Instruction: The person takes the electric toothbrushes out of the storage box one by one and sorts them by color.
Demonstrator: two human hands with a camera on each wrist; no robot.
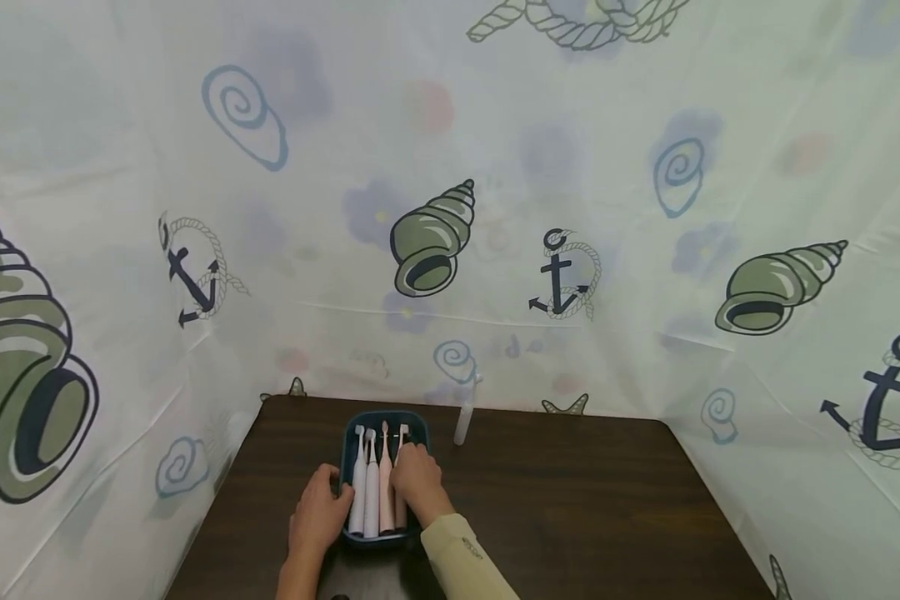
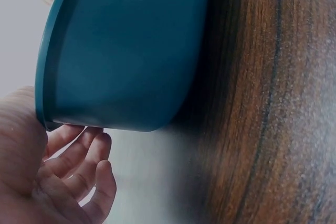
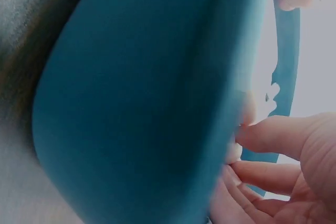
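A dark blue plastic bin [image 1: 385, 540] on the brown table holds several electric toothbrushes lying side by side: a pair of white toothbrushes [image 1: 372, 492] at left and a pair of pink toothbrushes [image 1: 386, 487] at right. My left hand [image 1: 321, 510] holds the bin's left side, thumb at the rim; its fingers [image 2: 79, 156] are bent by the outer wall in the left wrist view. Over the bin's right side, my right hand [image 1: 420, 483] pinches the rightmost pink toothbrush [image 1: 401, 510]. In the right wrist view the bin wall [image 3: 136, 93] hides much of that toothbrush.
A slim translucent tube [image 1: 463, 421] lies on the table [image 1: 570, 500] behind and right of the bin. Patterned white cloth [image 1: 510, 167] surrounds the table at the back and sides. A greyish patch [image 1: 360, 575] shows in front of the bin.
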